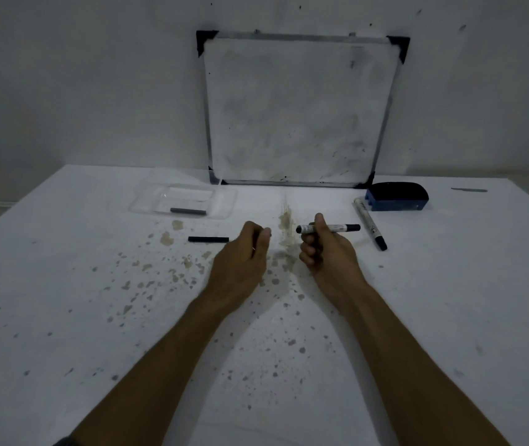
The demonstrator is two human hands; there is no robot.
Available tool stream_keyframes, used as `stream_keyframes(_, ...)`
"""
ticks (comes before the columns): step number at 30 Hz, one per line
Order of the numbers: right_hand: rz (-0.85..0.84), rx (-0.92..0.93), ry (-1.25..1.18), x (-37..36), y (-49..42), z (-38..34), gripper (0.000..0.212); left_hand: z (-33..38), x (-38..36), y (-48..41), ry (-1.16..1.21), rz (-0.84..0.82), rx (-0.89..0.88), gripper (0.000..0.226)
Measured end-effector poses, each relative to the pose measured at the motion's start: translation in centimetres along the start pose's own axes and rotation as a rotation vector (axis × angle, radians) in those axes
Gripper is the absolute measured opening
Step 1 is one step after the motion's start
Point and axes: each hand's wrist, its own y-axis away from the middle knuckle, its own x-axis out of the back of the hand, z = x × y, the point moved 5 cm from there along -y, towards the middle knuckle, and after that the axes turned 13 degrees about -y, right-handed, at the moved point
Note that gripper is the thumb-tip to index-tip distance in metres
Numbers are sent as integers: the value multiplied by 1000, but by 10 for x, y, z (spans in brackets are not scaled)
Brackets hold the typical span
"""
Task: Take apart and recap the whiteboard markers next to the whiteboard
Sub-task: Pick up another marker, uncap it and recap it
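Observation:
My right hand (319, 249) grips a whiteboard marker (340, 228) level above the table, its dark ends pointing left and right. My left hand (247, 249) is curled a short way to the left of that marker, fingers closed; whether it pinches a small part I cannot tell. A second marker (369, 224) lies on the table to the right, its black cap toward me. A black stick-like piece (208, 239) lies left of my left hand. A grey stick (188, 211) rests in a clear plastic tray (224, 204). The whiteboard (298, 111) leans against the wall.
A blue and black eraser (396, 196) sits at the whiteboard's lower right corner. A thin grey strip (469, 190) lies at the far right. The white table (63, 284) is speckled with brown and grey stains around my hands.

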Motion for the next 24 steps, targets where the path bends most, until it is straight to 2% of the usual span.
stream_keyframes(2, -2, -40, -59, 1, -1, -1, 33, 3, -4, 0, -138, 26, -60, 29)
stream_keyframes(7, -13, -63, -114, 5, -4, -1, 32, -3, -17, -3, -308, 75, -241, 25)
stream_keyframes(11, -17, -114, -137, 5, -5, 3, 30, -6, -20, -3, -332, 90, -256, 28)
stream_keyframes(14, -24, -136, -126, 2, -4, 7, 29, -2, -15, -1, -245, 104, -243, 30)
stream_keyframes(17, -14, -126, -107, -1, -2, 8, 30, 4, -2, 0, 80, 143, -76, 23)
stream_keyframes(19, -9, -87, -69, -4, 1, 7, 28, 5, -2, -2, 557, 77, 153, 24)
stream_keyframes(21, -20, 16, 56, -11, 8, -1, 28, 8, -11, -1, 1159, -55, 385, 40)
stream_keyframes(22, -29, 90, 139, -17, 14, -7, 28, 9, -14, 1, 1363, -111, 478, 49)
stream_keyframes(24, -39, 288, 300, -29, 29, -19, 29, 9, -19, 6, 1556, -200, 596, 62)
